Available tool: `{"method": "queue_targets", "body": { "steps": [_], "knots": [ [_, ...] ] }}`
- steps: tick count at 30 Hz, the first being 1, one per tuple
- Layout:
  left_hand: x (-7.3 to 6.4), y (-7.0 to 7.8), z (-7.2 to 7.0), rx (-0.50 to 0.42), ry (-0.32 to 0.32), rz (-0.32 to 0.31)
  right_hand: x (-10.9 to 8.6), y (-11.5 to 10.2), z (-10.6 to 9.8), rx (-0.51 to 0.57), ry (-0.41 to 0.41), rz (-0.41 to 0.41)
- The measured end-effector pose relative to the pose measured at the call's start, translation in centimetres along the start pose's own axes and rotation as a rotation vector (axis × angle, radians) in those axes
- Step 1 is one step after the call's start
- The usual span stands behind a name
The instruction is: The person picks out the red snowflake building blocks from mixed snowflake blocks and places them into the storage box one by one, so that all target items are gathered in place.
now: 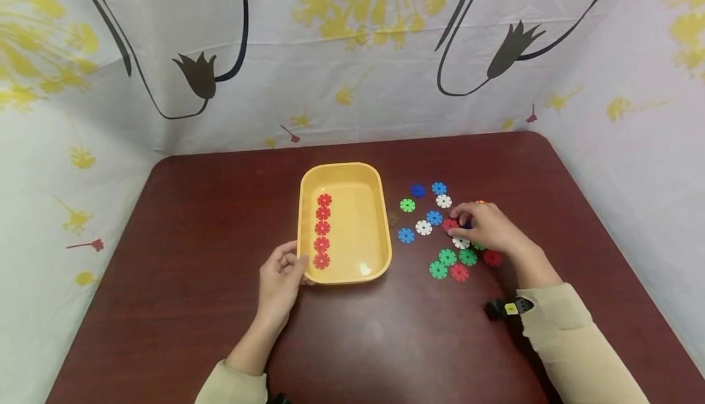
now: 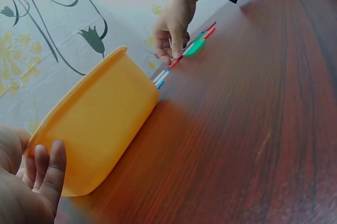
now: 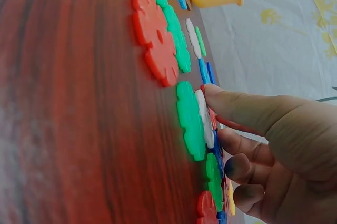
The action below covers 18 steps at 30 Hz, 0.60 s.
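A yellow tray (image 1: 346,274) stands on the table, with several red notched plastic discs (image 1: 322,228) lined up in a column along its left side. My left hand (image 1: 282,278) grips the tray's near left corner, thumb over the rim and fingers against the outer wall, also visible in the left wrist view. To the right of the tray, my right hand (image 1: 484,226) is low over scattered discs. Its thumb and forefinger pinch a red notched disc (image 1: 450,224), whose edge shows between them in the right wrist view. White, green and blue discs lie right under the fingers.
Around the right hand lie loose discs: green ones (image 1: 448,257) and a red one (image 1: 459,272) nearer me, blue ones (image 1: 417,191) and a white one (image 1: 443,201) farther off. A patterned cloth (image 1: 341,128) hangs behind the dark wooden table (image 1: 209,239).
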<state>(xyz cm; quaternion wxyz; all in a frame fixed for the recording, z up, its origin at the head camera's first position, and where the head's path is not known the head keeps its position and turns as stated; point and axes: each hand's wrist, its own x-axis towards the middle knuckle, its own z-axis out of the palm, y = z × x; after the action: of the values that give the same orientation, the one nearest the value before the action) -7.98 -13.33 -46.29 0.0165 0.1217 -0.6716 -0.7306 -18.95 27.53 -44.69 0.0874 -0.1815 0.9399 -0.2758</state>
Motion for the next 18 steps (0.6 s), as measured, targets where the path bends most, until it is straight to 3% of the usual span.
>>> {"method": "queue_targets", "body": {
  "steps": [18],
  "knots": [
    [-0.21, 0.25, -0.02, 0.009, -0.004, 0.003, 0.4, -0.29, -0.01, 0.014, -0.038, -0.057]
  ]
}}
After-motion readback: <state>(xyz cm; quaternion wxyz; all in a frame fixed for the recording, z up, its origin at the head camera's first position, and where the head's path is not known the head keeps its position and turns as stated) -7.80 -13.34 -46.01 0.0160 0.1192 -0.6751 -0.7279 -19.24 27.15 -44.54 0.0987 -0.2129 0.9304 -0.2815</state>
